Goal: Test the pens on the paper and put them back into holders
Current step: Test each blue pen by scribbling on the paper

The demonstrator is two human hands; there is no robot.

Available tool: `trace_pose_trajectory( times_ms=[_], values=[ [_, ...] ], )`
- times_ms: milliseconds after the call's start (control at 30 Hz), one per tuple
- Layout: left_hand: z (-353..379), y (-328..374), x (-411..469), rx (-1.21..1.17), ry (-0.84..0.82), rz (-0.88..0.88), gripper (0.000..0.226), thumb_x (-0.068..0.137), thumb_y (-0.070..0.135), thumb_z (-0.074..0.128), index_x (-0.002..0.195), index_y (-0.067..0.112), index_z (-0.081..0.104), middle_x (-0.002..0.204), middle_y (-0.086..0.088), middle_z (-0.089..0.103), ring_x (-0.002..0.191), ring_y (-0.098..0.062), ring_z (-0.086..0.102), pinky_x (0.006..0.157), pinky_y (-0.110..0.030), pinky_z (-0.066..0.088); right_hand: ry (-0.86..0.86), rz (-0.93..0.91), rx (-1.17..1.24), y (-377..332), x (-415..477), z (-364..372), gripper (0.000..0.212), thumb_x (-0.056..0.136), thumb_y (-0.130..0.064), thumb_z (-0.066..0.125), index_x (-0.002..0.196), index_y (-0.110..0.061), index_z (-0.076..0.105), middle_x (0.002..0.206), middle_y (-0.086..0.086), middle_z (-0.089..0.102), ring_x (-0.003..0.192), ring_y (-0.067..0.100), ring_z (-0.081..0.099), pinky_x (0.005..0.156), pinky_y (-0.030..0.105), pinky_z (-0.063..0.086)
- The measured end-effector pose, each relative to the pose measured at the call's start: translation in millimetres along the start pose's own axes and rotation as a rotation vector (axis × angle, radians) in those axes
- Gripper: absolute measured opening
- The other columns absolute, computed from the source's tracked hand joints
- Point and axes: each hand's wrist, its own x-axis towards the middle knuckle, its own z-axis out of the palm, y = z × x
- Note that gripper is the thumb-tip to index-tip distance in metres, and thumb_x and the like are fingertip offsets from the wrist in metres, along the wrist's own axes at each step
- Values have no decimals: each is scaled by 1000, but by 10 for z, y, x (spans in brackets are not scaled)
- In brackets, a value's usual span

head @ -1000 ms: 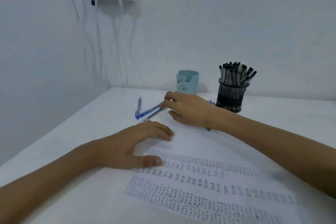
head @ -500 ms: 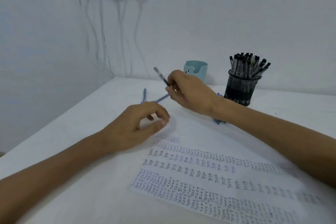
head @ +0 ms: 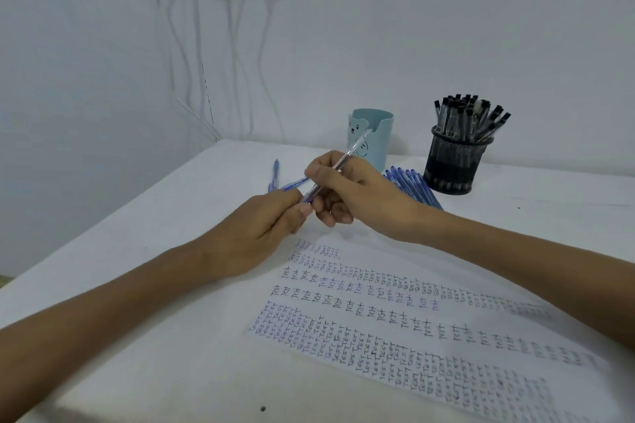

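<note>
Toward the back edge of the table [head: 137, 223], just above the top edge of the paper [head: 412, 319], the right hand [head: 350, 192] had its fingers curled round a slim clear-plastic pen [head: 354, 148], held slanted with one end up by the teal bear holder [head: 372, 137]. The left hand [head: 264, 223] was pinching the lower blue end between thumb and forefinger, my guess to pull a cap off before scribbling. A bunch of loose blue pens [head: 412, 185] lay in a row beside the black mesh holder [head: 453, 161], which was stuffed with black-capped pens [head: 464, 117]. Paper was thin, flat, packed with rows of test writing.
</note>
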Motion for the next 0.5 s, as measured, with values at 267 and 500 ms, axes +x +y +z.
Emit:
trace_pose_trajectory(
  times_ms=[267,500],
  values=[
    [-12,-2,-48,64,-42,-45,47,96,61,44,92,15,52,88,3,52,86,-19,47,80,-37,43,44,182,160,86,-174,-377,12,101,-10,56,91,-7,61,72,11,65,53,17,57,45,20,37],
    [8,-3,-64,325,-125,60,55,90,73,47,106,21,50,107,16,47,105,-13,46,96,-38,38,-128,101,-155,169,-373,-304,13,96,-3,59,88,-8,69,64,10,63,49,16,46,47,26,35]
  ],
)
